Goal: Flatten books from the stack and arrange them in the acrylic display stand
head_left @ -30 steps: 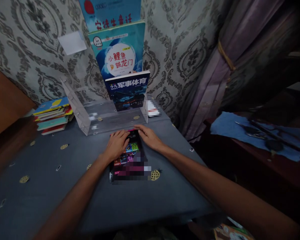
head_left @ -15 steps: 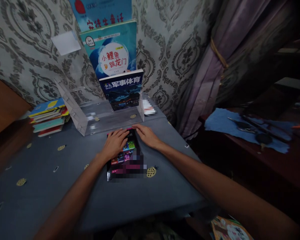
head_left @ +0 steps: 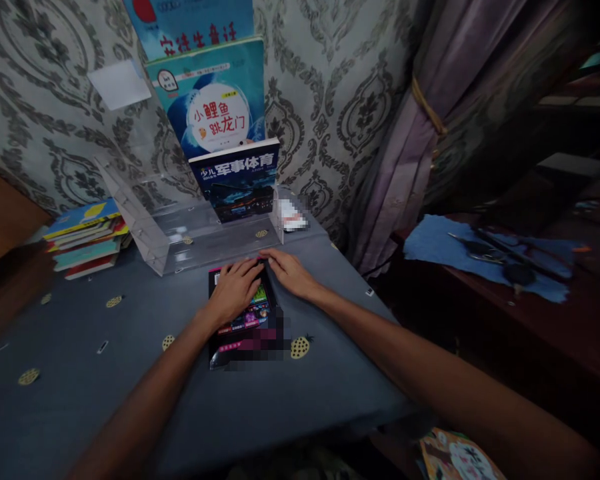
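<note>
The dark book (head_left: 247, 323) lies flat on the grey-blue table (head_left: 340, 380), under the person's hands. Its picture side is up. Its long way runs almost from 12 to 6 o'clock, with the pink-edged end at 12.

The left hand (head_left: 236, 290) is spread flat on top, fingers toward 1 o'clock, not wrapped around anything. The right hand (head_left: 293, 273) has its fingers out toward 11 o'clock, at the book's far right corner. I can't tell if it pinches the edge.

Going by a clock around the dark book, one clear stand (head_left: 140, 230) is near 11. Three books stand up there: one blue book (head_left: 185, 27), one teal book (head_left: 217, 100) and one navy book (head_left: 240, 183). One pile of books (head_left: 87, 240) sits at 10. One blue cloth (head_left: 430, 243) is between 2 and 3.
</note>
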Tool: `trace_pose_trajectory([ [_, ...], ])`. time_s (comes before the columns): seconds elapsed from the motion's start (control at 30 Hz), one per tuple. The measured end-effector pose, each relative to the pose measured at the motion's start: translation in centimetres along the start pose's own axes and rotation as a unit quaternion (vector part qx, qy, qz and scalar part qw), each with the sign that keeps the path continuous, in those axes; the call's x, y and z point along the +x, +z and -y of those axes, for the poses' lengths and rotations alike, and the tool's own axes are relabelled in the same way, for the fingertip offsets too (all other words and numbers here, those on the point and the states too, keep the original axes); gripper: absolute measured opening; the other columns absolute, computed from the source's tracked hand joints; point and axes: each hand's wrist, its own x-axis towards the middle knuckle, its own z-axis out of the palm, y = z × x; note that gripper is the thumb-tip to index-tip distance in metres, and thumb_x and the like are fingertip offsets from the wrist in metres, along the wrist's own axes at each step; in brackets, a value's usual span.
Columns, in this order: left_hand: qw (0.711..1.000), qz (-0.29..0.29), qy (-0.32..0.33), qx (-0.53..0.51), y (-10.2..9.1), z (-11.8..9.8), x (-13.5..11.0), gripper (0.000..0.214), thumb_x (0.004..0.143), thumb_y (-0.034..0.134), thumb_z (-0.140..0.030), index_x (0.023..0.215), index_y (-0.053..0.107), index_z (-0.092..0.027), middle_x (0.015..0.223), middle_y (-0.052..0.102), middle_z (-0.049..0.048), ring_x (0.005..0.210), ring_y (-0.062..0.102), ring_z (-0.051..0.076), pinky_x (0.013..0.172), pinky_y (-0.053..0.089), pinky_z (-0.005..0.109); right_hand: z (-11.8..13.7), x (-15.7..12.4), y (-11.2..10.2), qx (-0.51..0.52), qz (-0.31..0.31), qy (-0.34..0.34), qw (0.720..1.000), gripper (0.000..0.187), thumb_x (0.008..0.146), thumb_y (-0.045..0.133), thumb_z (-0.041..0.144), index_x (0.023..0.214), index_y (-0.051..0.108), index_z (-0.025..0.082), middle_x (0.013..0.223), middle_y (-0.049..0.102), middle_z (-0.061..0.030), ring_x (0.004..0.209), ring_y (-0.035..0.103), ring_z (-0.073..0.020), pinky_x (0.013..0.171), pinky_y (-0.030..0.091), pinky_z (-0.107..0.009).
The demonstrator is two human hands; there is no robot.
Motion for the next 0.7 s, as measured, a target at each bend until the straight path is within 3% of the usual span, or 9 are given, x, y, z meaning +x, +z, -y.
trace_pose_trajectory([
  [0.3,1.000,-0.004,0.004,0.012,0.0,-0.1,-0.1,0.042,0.103,0.033,-0.033,0.139,0.053,-0.023,0.147,0.054,0.0095,0.137,0.045,0.026,0.111,0.034,0.048,0.5,0.0,-0.2,-0.004,-0.001,0.019,1.000,0.038,0.099,0.038,0.019,0.129,0.061,0.016,0.126,0.069,-0.0109,0.119,0.063,-0.0218,0.105,0.047,-0.040],
  [0.7,1.000,-0.016,0.013,0.016,-0.2,-0.1,0.0,0.040,0.102,0.037,-0.030,0.138,0.054,-0.023,0.146,0.056,0.0090,0.135,0.049,0.026,0.109,0.037,0.048,1.1,-0.1,-0.6,-0.001,-0.034,0.055,0.998,0.033,0.097,0.045,0.012,0.124,0.064,0.018,0.106,0.077,-0.0073,0.104,0.070,-0.0195,0.097,0.050,-0.036],
])
